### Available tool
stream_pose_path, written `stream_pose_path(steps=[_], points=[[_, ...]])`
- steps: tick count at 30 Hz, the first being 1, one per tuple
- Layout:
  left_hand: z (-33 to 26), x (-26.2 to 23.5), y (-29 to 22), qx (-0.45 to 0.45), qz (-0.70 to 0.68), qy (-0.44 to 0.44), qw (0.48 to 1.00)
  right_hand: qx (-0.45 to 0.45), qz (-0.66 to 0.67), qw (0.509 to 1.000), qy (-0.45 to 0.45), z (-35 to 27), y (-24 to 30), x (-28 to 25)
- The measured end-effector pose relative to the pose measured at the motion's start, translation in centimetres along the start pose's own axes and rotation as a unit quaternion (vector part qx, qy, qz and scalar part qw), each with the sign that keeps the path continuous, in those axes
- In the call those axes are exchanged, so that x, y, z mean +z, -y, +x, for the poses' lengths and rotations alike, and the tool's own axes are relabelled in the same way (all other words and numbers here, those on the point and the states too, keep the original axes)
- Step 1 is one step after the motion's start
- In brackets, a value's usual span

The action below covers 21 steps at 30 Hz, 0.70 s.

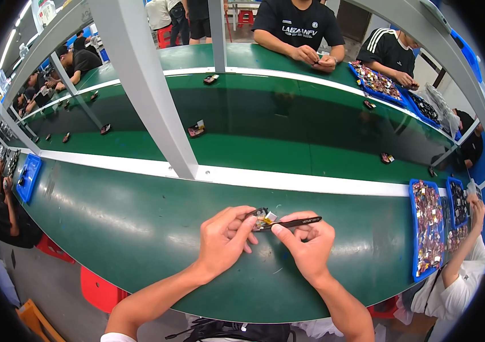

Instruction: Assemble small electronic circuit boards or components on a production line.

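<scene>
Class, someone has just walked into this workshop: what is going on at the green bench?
A person works at a green bench. The left hand pinches a small electronic part with a yellow bit, while the right hand holds black tweezers, tip at the part. Similar parts lie on the conveyor belt beyond. A neighbour's blue tray holds many pieces.

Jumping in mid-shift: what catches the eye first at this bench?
Dead centre, the left hand pinches a small electronic part while the right hand works it with black tweezers, over the green bench. At the right edge, a blue tray brims with similar parts.
</scene>
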<state>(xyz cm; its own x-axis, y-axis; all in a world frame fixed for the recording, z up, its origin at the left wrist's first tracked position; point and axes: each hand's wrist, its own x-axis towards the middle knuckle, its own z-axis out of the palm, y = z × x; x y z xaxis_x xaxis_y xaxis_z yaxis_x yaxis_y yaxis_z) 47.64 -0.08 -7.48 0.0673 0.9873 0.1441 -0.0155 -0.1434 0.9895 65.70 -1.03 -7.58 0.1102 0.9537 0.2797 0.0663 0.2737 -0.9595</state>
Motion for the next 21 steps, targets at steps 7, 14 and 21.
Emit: stream_pose_path(steps=[7,14,21], points=[[-0.2,0.1,-0.1,0.037,0.02,0.014,0.999,0.145,0.139,0.98,0.003,0.3,1.0,-0.3],[-0.5,0.4,-0.1,0.068,0.038,-0.011,0.997,0.222,0.166,0.961,0.013,0.6,1.5,-0.3],[-0.5,0.7,0.0,0.069,0.034,-0.007,0.997,0.225,0.152,0.962,0.021,0.6,1.7,-0.4]])
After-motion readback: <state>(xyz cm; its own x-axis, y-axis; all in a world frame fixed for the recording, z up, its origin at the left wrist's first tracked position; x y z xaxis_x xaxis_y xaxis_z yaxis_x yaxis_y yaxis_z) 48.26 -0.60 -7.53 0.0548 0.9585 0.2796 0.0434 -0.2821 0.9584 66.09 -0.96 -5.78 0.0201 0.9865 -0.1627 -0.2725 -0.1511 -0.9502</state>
